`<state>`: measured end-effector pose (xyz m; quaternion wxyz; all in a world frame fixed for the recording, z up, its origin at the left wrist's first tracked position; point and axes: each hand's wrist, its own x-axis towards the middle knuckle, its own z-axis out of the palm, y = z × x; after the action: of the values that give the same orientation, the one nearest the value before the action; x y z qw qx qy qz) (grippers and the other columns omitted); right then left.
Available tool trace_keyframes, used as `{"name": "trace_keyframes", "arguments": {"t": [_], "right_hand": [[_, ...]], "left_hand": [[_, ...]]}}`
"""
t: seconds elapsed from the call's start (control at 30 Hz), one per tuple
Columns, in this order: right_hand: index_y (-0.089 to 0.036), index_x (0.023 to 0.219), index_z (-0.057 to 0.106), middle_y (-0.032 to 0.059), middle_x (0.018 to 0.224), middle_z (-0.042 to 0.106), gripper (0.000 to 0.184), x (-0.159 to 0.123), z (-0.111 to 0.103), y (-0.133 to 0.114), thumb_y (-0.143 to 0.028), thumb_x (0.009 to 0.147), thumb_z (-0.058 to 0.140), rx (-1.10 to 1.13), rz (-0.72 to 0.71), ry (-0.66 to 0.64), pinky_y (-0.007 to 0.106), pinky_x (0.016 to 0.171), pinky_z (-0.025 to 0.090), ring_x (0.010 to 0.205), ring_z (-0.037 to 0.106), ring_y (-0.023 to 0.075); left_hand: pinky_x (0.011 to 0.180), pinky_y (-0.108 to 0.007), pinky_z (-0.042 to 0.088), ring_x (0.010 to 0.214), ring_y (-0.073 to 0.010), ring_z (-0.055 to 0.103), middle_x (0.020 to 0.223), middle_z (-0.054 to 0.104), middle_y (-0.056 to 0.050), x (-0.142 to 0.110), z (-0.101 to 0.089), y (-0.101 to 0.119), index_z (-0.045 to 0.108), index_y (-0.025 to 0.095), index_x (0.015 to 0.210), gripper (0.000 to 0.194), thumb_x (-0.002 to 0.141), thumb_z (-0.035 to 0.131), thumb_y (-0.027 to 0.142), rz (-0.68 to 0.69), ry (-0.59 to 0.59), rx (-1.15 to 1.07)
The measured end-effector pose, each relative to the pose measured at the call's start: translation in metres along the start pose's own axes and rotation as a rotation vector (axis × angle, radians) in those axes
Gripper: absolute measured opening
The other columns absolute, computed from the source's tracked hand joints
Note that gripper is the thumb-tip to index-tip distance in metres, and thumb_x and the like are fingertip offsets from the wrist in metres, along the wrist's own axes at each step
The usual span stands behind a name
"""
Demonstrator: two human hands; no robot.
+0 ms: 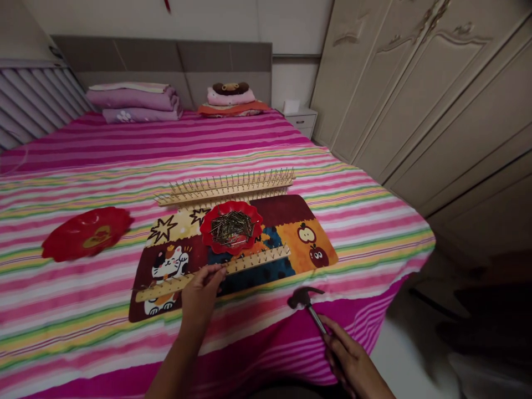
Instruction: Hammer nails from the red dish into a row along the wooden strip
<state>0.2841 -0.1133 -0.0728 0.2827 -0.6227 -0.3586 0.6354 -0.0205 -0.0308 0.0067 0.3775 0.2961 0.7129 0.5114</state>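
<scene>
My left hand point(205, 284) is closed in a pinch at the middle of a narrow wooden strip point(166, 287); whatever is between the fingertips is too small to make out. Nails point(260, 256) stand upright along this strip, which lies across a patterned mat point(313, 219). My right hand point(347, 352) grips a hammer point(305, 299) by its handle, the dark claw head held near the bed's front edge. Just beyond the strip, a red scalloped bowl point(208, 239) holds a pile of loose nails point(233, 227).
Behind the bowl lie wooden strips point(224, 192) bristling with nails. A red scalloped dish point(70, 235) rests to the left on the striped bedsheet point(103, 191). Folded bedding point(137, 102) sits by the headboard point(224, 58); a wardrobe point(390, 72) stands right.
</scene>
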Motion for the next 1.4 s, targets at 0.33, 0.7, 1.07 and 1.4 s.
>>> {"name": "trace_keyframes", "arguments": {"t": [0.33,0.7,1.07,1.4], "right_hand": [[-0.017,0.133,0.049,-0.0061,0.051,0.043,0.073,-0.004,0.003,0.002,-0.060,0.075,0.054,0.020,-0.081,0.041,0.018,0.038,0.033,0.040,0.037,0.0088],[-0.023,0.136,0.044,0.0008,0.076,0.066,0.043,-0.028,0.068,-0.110,-0.031,0.095,0.037,-0.387,-0.681,-0.190,0.026,0.068,0.054,0.071,0.064,0.0148],[-0.026,0.139,0.039,0.0090,0.118,0.065,0.048,-0.021,0.105,-0.153,-0.017,0.092,0.036,-0.729,-0.820,-0.265,0.040,0.084,0.052,0.104,0.063,0.0238],[-0.025,0.131,0.053,0.0053,0.120,0.065,0.047,-0.029,0.023,-0.071,-0.041,0.088,0.050,-0.341,-0.433,-0.116,0.036,0.099,0.043,0.117,0.056,0.0246]], "left_hand": [[0.068,-0.028,0.048,0.072,-0.0156,0.059,0.080,0.068,0.000,0.003,0.000,-0.015,0.069,0.023,0.082,0.036,0.061,0.060,0.052,0.118,0.025,0.240],[0.078,-0.026,0.047,0.084,-0.0164,0.061,0.082,0.068,-0.001,0.003,-0.003,-0.021,0.066,0.024,0.074,0.020,0.073,0.054,0.040,0.415,0.002,0.409],[0.069,-0.022,0.044,0.075,-0.0134,0.058,0.076,0.064,0.000,0.005,-0.006,-0.027,0.063,0.023,0.073,0.013,0.076,0.051,0.026,0.471,-0.014,0.464],[0.074,-0.027,0.047,0.081,-0.0176,0.062,0.084,0.068,-0.001,-0.006,-0.020,0.001,0.066,0.025,0.080,0.023,0.075,0.051,0.042,0.470,0.016,0.523]]}}
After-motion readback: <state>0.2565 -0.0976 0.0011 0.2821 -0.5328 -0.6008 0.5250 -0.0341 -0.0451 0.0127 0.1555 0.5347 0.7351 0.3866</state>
